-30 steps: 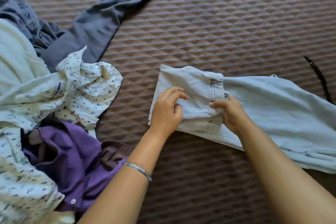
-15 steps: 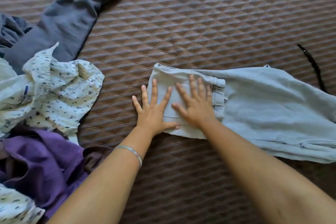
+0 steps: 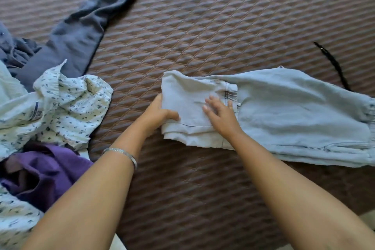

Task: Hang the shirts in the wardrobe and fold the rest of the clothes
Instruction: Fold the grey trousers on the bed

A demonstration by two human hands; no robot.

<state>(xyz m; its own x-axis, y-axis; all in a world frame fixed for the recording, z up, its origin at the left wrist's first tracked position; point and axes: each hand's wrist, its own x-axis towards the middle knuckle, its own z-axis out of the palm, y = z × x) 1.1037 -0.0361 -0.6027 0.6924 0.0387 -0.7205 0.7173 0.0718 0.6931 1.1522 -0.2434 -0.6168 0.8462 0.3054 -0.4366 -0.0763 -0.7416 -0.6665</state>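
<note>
— Jeans (image 3: 294, 111), pale blue denim, lie across the brown quilted bed cover (image 3: 203, 26), right of centre. Their left end is folded over on itself into a thick pad showing a paler inner face and a dark stitched seam.

— And the hands?

— The left hand (image 3: 157, 113) grips the folded pad's left edge: thumb on top, fingers tucked beneath the layers. The right hand (image 3: 221, 115) lies on top of the pad, fingers straight and slightly spread, pressing it down.

— Anything hard to read?

— The jeans' right end runs off the frame. The left fingers are hidden under the cloth. A thin black strap (image 3: 332, 65) beyond the jeans disappears behind them. At left, the white printed shirt (image 3: 67, 103), purple garment (image 3: 46, 170) and dark blue-grey trousers (image 3: 75, 34) are heaped and partly cut off.

— What changed from half a second ago?

— Both palms were flat and spread on the pad then; now the left has slid off to its edge and taken hold.
</note>
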